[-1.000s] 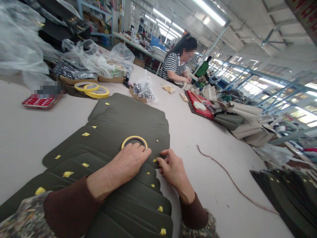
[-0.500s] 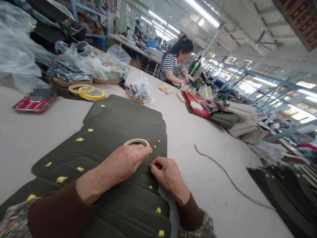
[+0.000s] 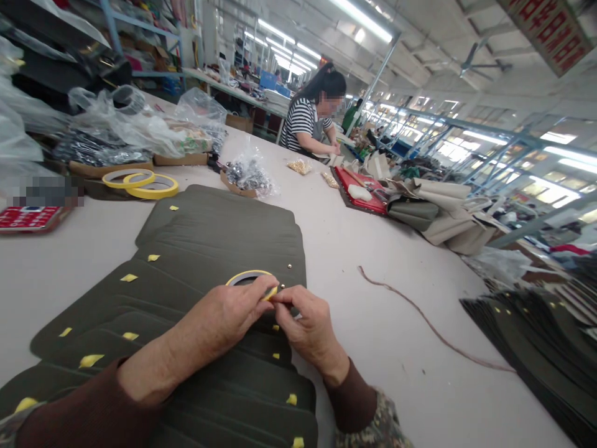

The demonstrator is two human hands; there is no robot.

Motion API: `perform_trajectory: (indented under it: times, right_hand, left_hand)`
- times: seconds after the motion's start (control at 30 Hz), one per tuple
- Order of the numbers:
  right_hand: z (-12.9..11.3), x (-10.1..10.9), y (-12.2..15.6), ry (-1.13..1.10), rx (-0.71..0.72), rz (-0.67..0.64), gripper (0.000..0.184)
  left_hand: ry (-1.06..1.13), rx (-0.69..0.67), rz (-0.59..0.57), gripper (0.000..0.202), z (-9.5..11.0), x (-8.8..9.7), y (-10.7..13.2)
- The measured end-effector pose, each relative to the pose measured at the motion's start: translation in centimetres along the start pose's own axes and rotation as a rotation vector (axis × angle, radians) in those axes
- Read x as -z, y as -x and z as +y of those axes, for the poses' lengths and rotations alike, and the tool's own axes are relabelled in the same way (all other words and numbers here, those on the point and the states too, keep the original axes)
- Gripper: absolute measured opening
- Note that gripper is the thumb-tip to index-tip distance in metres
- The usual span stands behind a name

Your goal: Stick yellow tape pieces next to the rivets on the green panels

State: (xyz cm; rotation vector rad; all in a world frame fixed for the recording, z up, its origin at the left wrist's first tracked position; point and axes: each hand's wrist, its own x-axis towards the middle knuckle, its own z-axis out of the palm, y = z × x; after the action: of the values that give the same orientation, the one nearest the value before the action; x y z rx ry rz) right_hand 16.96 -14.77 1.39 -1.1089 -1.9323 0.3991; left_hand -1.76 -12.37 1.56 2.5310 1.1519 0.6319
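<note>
My left hand (image 3: 228, 314) is closed around a roll of yellow tape (image 3: 246, 274), held over a stack of overlapping dark olive panels (image 3: 219, 218). The fingertips of my right hand (image 3: 311, 323) are pinched together at the roll's near edge, on the tape's end. A strip of yellow shows between the two hands. Small yellow tape pieces (image 3: 129, 278) dot the panels along both sides. Two small gold studs, one a bare stud (image 3: 290, 266), sit at the right edge of the upper panel, just beyond my fingers.
Two more tape rolls (image 3: 161, 186) lie at the back left near a red calculator (image 3: 28, 218) and plastic bags. A brown cord (image 3: 420, 320) crosses the table at right, beside a stack of dark panels (image 3: 522, 348). Across the table a person in stripes (image 3: 310, 121) works.
My right hand has moved up and left to meet the tape roll in my left hand; its fingertips now touch the tape. The view has shifted slightly right.
</note>
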Motion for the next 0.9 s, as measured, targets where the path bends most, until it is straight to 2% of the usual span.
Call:
perform_trajectory:
  times: [0.13, 0.27, 0.33, 0.5, 0.6, 0.67, 0.77, 0.9]
  right_hand:
    - [0.2, -0.3, 0.1, 0.138, 0.054, 0.071, 0.017]
    - [-0.3, -0.5, 0.1, 0.129, -0.036, 0.081, 0.017]
    - [-0.6, -0.7, -0.1, 0.028, -0.171, 0.080, 0.015]
    - [0.3, -0.8, -0.9, -0.440, -0.667, 0.089, 0.012]
    - [1.8, -0.3, -1.3, -0.524, -0.822, 0.102, 0.019]
    - [2.5, -0.1, -1.4, -0.486, -0.837, 0.068, 0.022]
    - [3.0, -0.1, -1.3, -0.378, -0.778, 0.009, 0.023]
    - [2.9, -0.5, -1.3, -0.140, -0.666, -0.025, 0.020]
  left_hand:
    - [0.030, 0.006, -0.052, 0.017, 0.2, 0.3, -0.3]
    - [0.022, 0.006, -0.041, 0.017, 0.3, 0.6, -0.7]
    - [-0.024, -0.015, -0.003, 0.019, 0.5, 0.6, -0.8]
    - [-0.103, -0.094, 0.118, 0.021, 1.4, 0.5, -0.6]
    - [-0.146, -0.048, 0.082, 0.020, 1.5, 0.4, -0.5]
    - [-0.203, 0.026, -0.016, 0.017, 1.3, 0.3, -0.5]
    - [-0.285, 0.119, -0.167, 0.018, 1.0, 0.1, -0.7]
    - [-0.313, 0.139, -0.243, 0.021, 1.3, 0.2, -1.0]
